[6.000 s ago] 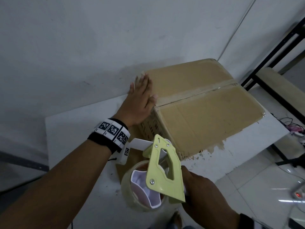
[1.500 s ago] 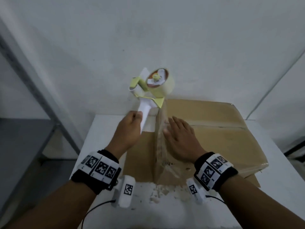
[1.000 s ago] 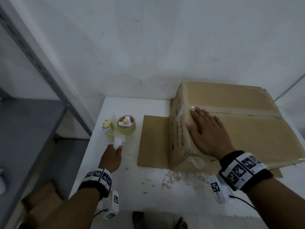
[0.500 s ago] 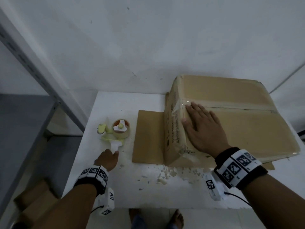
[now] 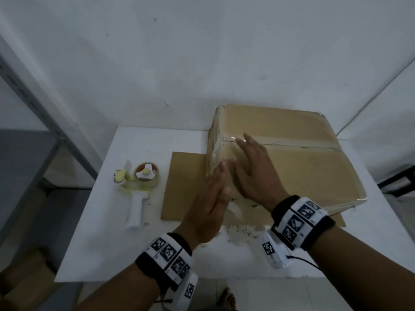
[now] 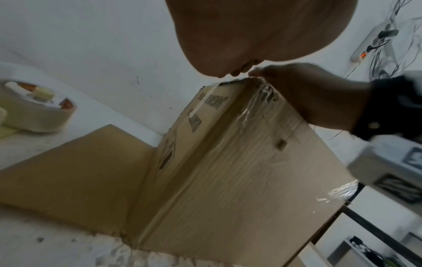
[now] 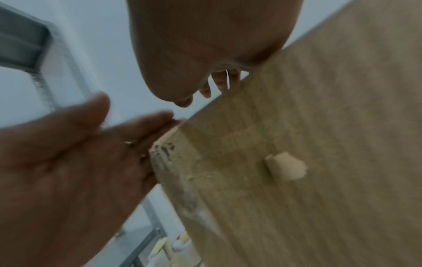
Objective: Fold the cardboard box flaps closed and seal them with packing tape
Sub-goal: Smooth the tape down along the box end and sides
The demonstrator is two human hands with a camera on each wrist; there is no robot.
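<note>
**Both hands at the box's left end, where the tape turns the corner**

The box sits on the right half of the counter, pushed back towards the wall, on a flat cardboard sheet that sticks out to its left. Its flaps are folded shut, and the seam between them runs left to right across the top, which is also the box's long axis. A strip of clear tape already lies along that seam and glints where it bends over the top left edge.

The right hand lies flat and open on the top of the box, fingers spread and pointing towards the seam's left end. The left hand is open too, held on edge with straight fingers against the box's left end face, near its front corner; the right wrist view shows its palm just beside that face, though blur hides how firmly it touches. Neither hand holds anything.

The left hand is the nearer one to the end face, so pressing the tape tail down that face looks like its job, while the right steadies the box from above.

The dispenser lies on its side on the left part of the counter, beyond the sheet's left edge, handle towards the front edge, well apart from both hands.
</note>
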